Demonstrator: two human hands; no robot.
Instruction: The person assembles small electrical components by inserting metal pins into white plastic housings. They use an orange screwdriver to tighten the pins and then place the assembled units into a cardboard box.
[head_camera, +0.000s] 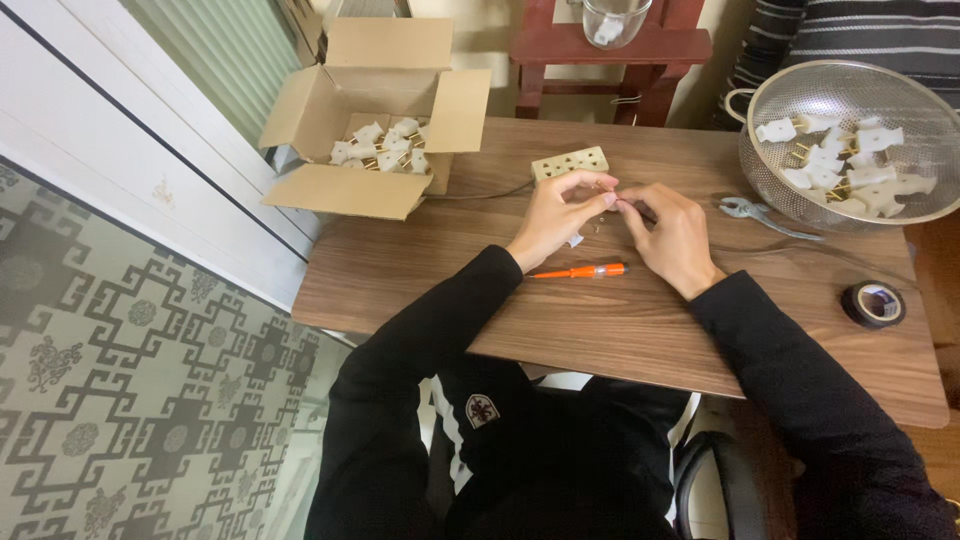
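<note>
My left hand (555, 215) and my right hand (672, 232) meet over the middle of the wooden table (600, 320). Their fingertips pinch a small pale part with a thin wire between them; the part is mostly hidden by the fingers. A cream socket strip (569, 163) lies just beyond my left hand, its cord running left. An orange-handled screwdriver (580, 271) lies on the table just below both hands.
An open cardboard box (375, 110) of white plugs sits at the back left. A metal colander (850, 140) with several white plugs stands at the back right, pliers (762, 213) beside it. A black tape roll (873, 303) lies at the right. A red stool holds a glass behind.
</note>
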